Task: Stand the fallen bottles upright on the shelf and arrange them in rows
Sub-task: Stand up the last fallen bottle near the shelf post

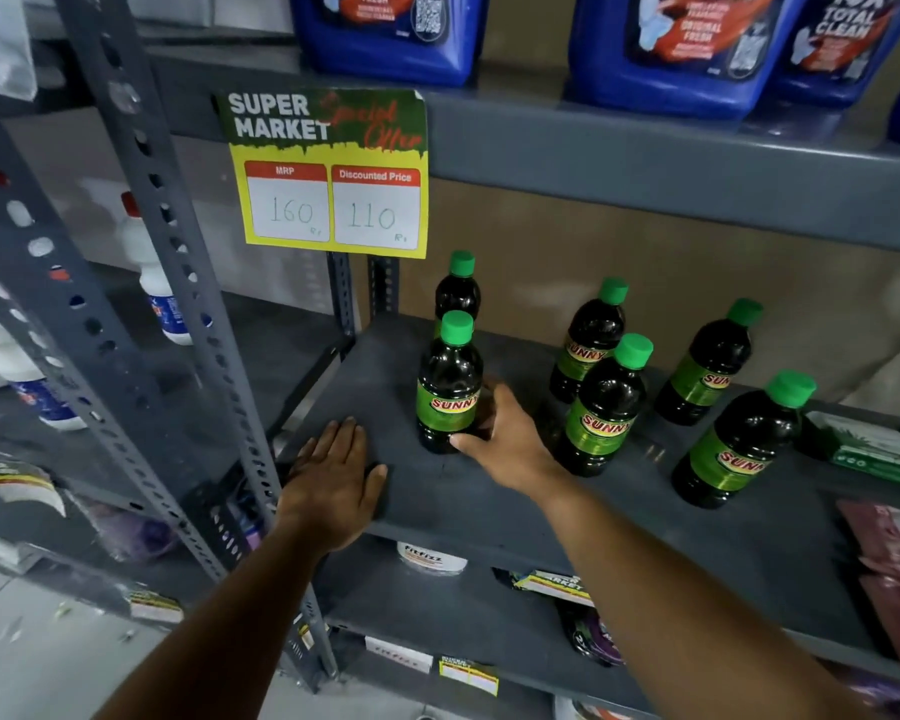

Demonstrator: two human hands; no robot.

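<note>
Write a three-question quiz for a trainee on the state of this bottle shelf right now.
1. True or false: every Sunny bottle on the shelf stands upright.
2. How many green-capped bottles are on it?
3. Which hand touches a bottle? A) left B) right C) both

Key
1. True; none lies on its side.
2. Six, in three front-to-back pairs.
3. B. The right hand curls around the base of the front left Sunny bottle, while the left hand lies flat on the shelf near its front edge, apart from any bottle.
</note>
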